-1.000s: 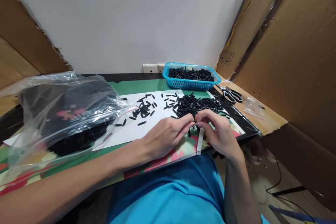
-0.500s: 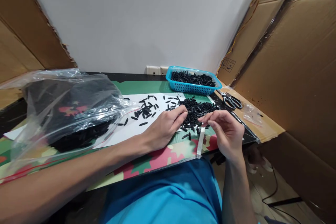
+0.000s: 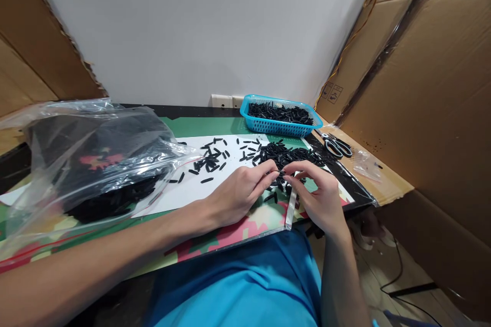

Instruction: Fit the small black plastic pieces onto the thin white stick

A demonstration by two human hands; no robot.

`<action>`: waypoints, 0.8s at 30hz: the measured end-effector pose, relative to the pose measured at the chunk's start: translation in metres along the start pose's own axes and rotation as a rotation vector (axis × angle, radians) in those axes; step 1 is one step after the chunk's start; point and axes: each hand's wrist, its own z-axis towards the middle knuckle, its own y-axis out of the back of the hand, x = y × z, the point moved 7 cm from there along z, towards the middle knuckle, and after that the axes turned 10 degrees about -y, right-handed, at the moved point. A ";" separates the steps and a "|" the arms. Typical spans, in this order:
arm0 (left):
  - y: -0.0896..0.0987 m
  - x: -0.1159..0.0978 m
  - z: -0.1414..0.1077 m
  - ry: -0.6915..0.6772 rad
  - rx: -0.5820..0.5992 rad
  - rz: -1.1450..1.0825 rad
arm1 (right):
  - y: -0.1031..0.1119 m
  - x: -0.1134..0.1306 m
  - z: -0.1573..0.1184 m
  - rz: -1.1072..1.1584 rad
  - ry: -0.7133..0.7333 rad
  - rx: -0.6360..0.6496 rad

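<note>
"Black tube-like pieces (image 3: 280,152) lie in a dense pile right beyond the fingertips. What are the two grips doing?"

"Left hand (image 3: 240,194): thumb and forefinger drawn close together, pointing right. Right hand (image 3: 324,199): thumb and forefinger also bent toward each other, facing the left ones. The two sets of fingertips nearly meet at the near edge of the pile. Whether either grip is clamped on a piece, I can't tell; it's too small there."

"And just below them?"

"A narrow silvery strip (image 3: 290,212), running from beside the right fingertips to the front edge of the surface (image 3: 226,235), which has a green, pink and cream patterned cover."

"More pieces to the left?"

"Yes, loose ones (image 3: 207,180), scattered on a white sheet (image 3: 187,194), some heaped together. Farther left is a large clear zip bag (image 3: 126,138) with a dark mass (image 3: 115,204) inside."

"Behind the pile?"

"A blue perforated basket (image 3: 276,126), filled with similar black pieces. Scissors (image 3: 329,139) lie to the right of it, then a small clear bag (image 3: 366,166) on cardboard."

"Farther out?"

"Socket plates (image 3: 221,102) low on a pale wall (image 3: 215,25), and a tall cardboard panel (image 3: 433,92) on the right."
</note>
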 end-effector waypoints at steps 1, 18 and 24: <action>-0.001 0.000 0.000 -0.004 0.006 0.002 | 0.000 0.001 0.000 -0.009 0.011 0.002; -0.006 0.019 -0.002 0.183 -0.134 -0.747 | -0.023 0.025 0.000 -0.114 0.069 0.041; -0.008 0.016 -0.005 0.160 -0.148 -0.707 | -0.054 0.029 -0.002 -0.198 -0.013 0.187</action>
